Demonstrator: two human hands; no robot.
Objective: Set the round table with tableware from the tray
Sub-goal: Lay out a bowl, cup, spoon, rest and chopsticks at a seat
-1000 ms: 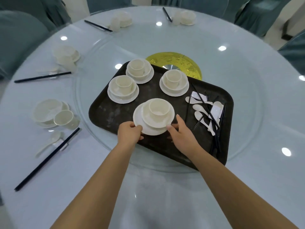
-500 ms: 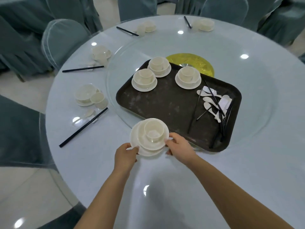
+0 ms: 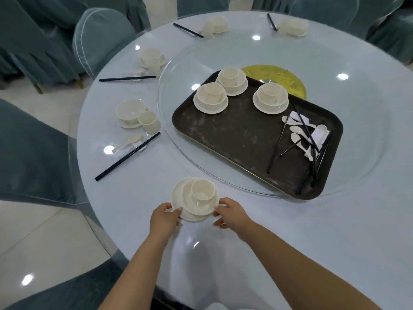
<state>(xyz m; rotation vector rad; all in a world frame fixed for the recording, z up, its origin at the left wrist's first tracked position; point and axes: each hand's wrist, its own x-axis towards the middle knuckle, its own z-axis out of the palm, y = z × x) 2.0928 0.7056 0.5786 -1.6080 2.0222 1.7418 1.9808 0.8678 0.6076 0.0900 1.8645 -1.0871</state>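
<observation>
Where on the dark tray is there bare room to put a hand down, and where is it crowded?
The tray is bare across its middle and near left part, between the three stacked cup sets at its far edge and the chopsticks. Its right end is crowded: spoons and crossed chopsticks lie heaped together there. Both hands, left hand and right hand, hold a fourth set off the tray.

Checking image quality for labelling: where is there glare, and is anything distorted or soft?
Head view: ceiling lights glare as white spots on the glossy table and the glass turntable; the wide-angle lens bends the table edge; the far place settings look soft, while the held stack is sharp.
</observation>
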